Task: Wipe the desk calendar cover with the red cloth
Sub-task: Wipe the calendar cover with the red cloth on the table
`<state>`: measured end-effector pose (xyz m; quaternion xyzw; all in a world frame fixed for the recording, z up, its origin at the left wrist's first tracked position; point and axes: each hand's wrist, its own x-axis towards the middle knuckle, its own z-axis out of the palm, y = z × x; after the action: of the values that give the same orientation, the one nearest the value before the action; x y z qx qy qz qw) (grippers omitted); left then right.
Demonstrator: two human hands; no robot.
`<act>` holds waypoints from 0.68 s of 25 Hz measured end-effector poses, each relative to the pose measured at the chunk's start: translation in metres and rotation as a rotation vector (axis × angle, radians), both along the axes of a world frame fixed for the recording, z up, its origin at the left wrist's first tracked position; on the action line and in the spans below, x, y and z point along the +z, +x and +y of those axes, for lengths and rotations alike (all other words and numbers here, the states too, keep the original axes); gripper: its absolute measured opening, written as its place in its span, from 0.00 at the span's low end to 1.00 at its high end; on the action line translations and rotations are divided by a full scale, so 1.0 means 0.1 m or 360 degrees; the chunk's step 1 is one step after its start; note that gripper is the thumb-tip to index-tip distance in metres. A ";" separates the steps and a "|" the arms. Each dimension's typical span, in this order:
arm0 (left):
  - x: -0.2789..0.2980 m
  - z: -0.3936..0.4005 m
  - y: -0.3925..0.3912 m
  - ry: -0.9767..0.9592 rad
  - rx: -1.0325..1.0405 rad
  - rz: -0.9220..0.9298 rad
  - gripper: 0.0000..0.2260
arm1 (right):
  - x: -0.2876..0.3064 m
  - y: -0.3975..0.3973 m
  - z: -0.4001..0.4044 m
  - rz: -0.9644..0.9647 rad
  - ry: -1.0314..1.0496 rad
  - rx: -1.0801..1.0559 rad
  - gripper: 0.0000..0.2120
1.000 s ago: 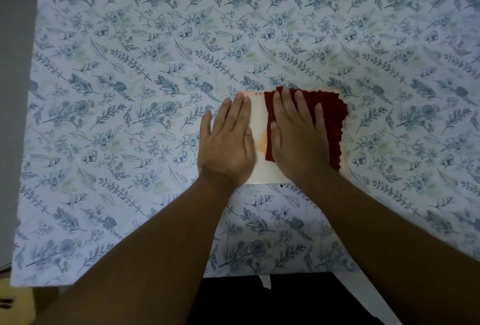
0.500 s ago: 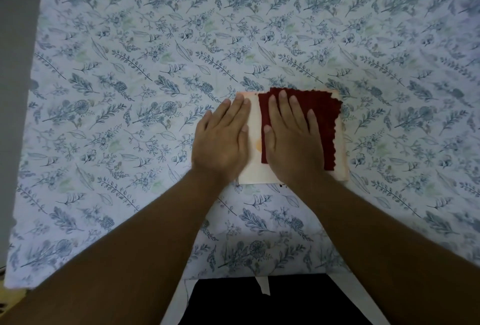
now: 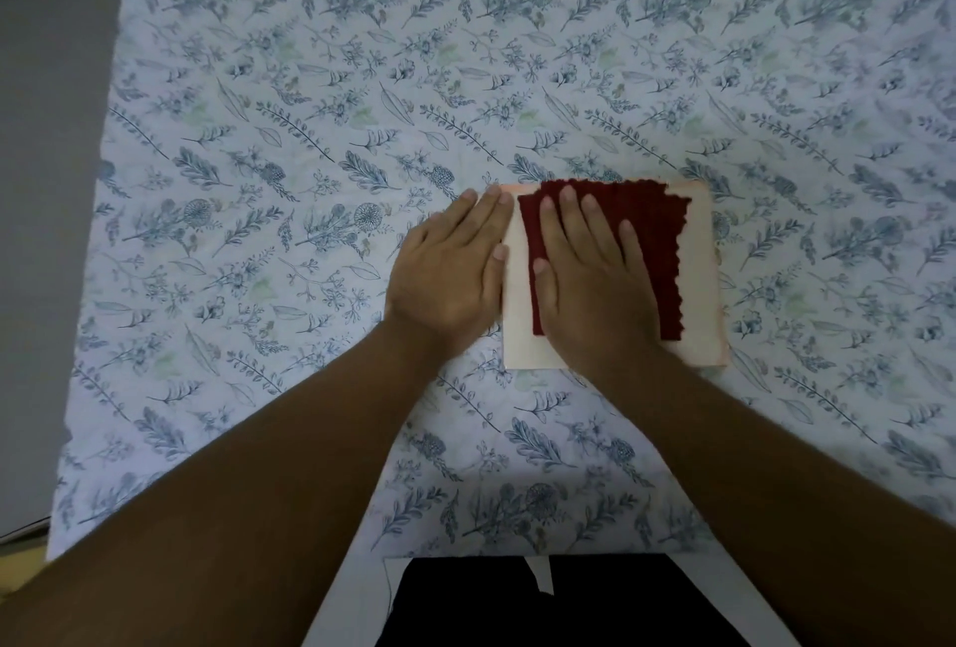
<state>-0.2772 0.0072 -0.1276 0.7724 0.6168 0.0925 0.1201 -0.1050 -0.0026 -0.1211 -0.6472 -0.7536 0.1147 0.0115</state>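
— How far along are you?

— Mid-wipe, I judge. The red cloth [image 3: 649, 253] lies spread on the desk calendar cover [image 3: 696, 326], my right hand [image 3: 595, 279] flat on top, fingers splayed, pressing rather than pinching. A pale strip at the left and the near right corner show bare; whether they are wiped already I cannot tell.

— And your other hand?

— My left hand [image 3: 447, 274] lies flat and open at the calendar's left edge, bracing it on the floral sheet [image 3: 310, 129].
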 end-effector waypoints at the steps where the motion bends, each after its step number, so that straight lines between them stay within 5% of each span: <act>1: -0.01 -0.01 -0.02 0.0018 -0.0034 0.0039 0.25 | 0.00 -0.01 -0.03 0.0005 0.0006 -0.0035 0.28; 6: -0.06 -0.02 -0.02 0.0046 -0.0038 0.0049 0.26 | 0.08 -0.03 -0.87 -0.0015 -0.0069 -0.0045 0.29; 12: -0.07 -0.01 -0.04 0.0013 -0.0066 0.0034 0.26 | 0.03 -0.16 -0.18 0.0006 -0.0024 -0.0057 0.28; 17: -0.11 0.01 -0.06 0.0026 -0.0065 0.0015 0.26 | 0.10 -0.05 -0.93 0.0008 -0.0115 0.0043 0.28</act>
<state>-0.2831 0.0085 -0.1382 0.7862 0.6006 0.0913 0.1128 -0.1103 -0.0956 -0.1107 -0.6367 -0.7575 0.1436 -0.0115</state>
